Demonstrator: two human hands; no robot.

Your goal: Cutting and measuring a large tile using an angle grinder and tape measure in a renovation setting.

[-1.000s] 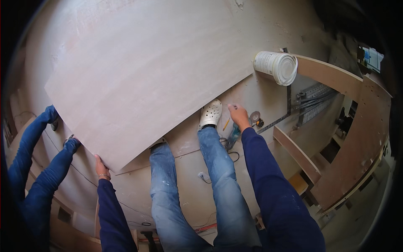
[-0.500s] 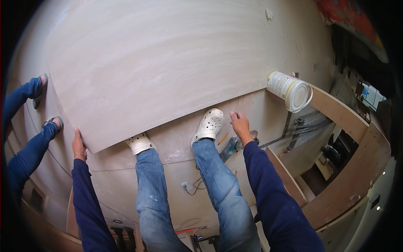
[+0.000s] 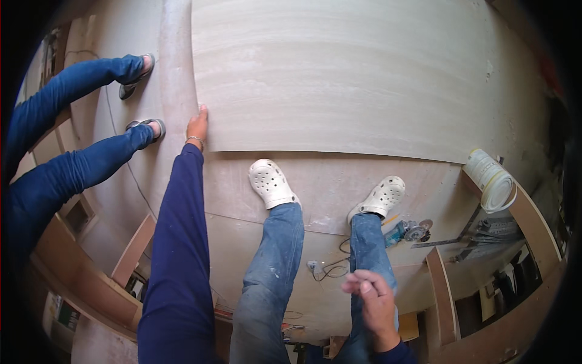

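A large pale, thin sheet (image 3: 339, 79) with a faint streaked surface spans the far middle, its near edge casting a shadow on the boards below. My left hand (image 3: 197, 126) grips its left edge close to the near corner; the fingers under it are hidden. In front of my right leg, my right hand (image 3: 377, 303) hangs away from the sheet with curled fingers. It is slightly blurred, and whether anything is in it cannot be made out. My white clogs (image 3: 271, 184) stand just short of the sheet's near edge.
A co-worker's legs (image 3: 91, 161) in jeans stand at left. A white bucket (image 3: 490, 181) lies tipped by the sheet's right corner. An angle grinder (image 3: 407, 232), a yellow pencil (image 3: 390, 219) and a black cable (image 3: 332, 268) lie beside my right foot. Wooden frames (image 3: 442, 297) flank both sides.
The view has swung left, and the sheet now lies squarer to me. My left hand stays at its left edge. My right hand has drawn back toward me, and my feet stand farther apart.
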